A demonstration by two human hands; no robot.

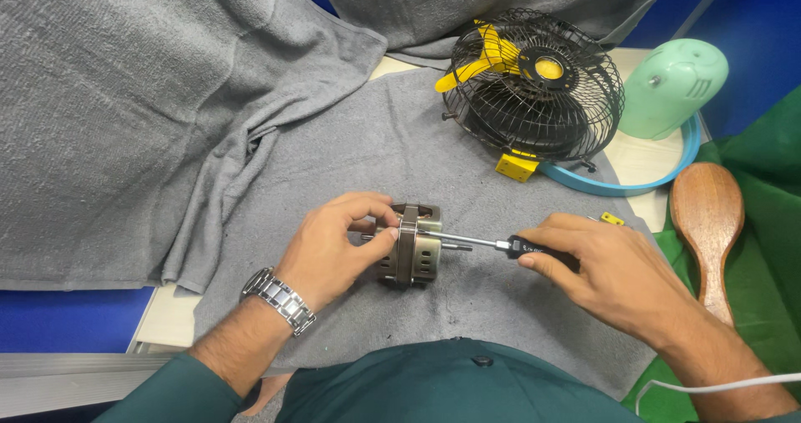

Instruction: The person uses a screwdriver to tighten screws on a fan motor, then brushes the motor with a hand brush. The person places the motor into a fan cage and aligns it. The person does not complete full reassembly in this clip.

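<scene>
Head camera, steeply down, close.

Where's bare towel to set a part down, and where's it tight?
Free: grey towel left of the fan cage and above the left hand. Crowded: both hands at the motor, right hand with screwdriver; wooden brush at right.

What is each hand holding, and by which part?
Left hand grips the round grey metal motor by its rim. Right hand holds the black-handled screwdriver by its handle.

left hand (pixel 334 244) grips motor (pixel 413 246) | right hand (pixel 605 273) holds screwdriver (pixel 492 244), tip at motor | grey towel (pixel 350 148) beneath
</scene>
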